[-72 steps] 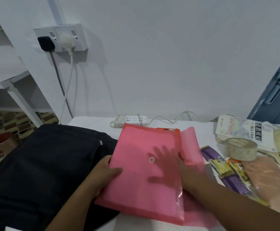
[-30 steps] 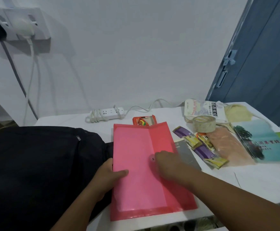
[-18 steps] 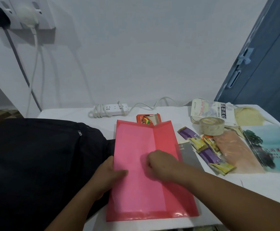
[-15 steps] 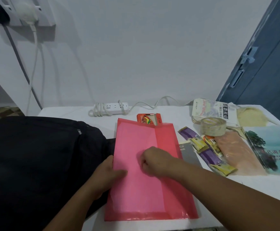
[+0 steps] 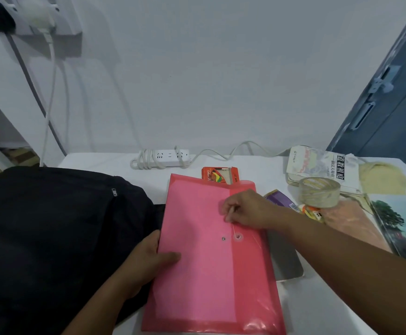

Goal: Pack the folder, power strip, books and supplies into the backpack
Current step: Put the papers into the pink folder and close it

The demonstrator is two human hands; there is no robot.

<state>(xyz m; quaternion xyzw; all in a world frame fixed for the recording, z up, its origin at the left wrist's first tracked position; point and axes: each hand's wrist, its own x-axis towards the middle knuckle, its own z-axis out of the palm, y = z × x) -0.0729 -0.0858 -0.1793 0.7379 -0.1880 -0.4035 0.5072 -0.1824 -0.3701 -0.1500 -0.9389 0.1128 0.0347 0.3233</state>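
A pink plastic folder (image 5: 204,274) lies flat on the white table (image 5: 318,308), its flap folded over. My left hand (image 5: 148,264) grips the folder's left edge, thumb on top. My right hand (image 5: 245,210) pinches the folder's thin closure string, which runs down to the two round buttons (image 5: 238,236). The black backpack (image 5: 47,233) lies at the left with its zipper shut. A white power strip (image 5: 170,157) with coiled cord sits by the wall. Two books (image 5: 322,165) (image 5: 405,223) lie at the right.
A tape roll (image 5: 319,191), purple and yellow sachets (image 5: 281,200), a peach plastic bag (image 5: 351,226), an orange crayon box (image 5: 220,174) and a grey booklet (image 5: 285,259) lie right of the folder. A wall socket (image 5: 35,15) holds two plugs. A blue door (image 5: 395,105) stands at the right.
The flap has been folded shut over the folder. My right hand has lifted off the button area and moved up and right, drawing the string taut. My left hand keeps its hold.
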